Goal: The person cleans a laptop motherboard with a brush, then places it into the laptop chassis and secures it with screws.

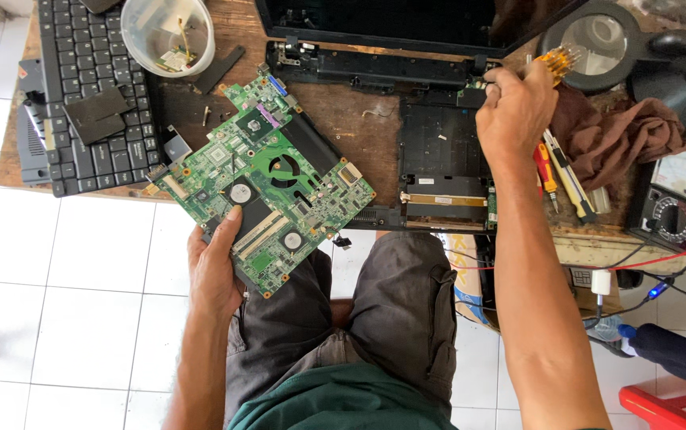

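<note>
My left hand (215,259) holds a green laptop motherboard (267,179) by its near edge, tilted above the front of the wooden bench (359,131). My right hand (514,107) is closed around a screwdriver with a clear amber handle (560,60), reaching to the far right corner of the black laptop base shell (442,155). The shell lies stripped on the bench, its hinge bar (375,68) and dark screen (383,20) behind it.
A detached black keyboard (88,95) lies at the left with a clear plastic cup (168,32) of small parts. On the right are a magnifier lamp (594,36), a brown rag (622,139), more screwdrivers (558,171), a multimeter (666,215) with leads, and a red stool (670,406).
</note>
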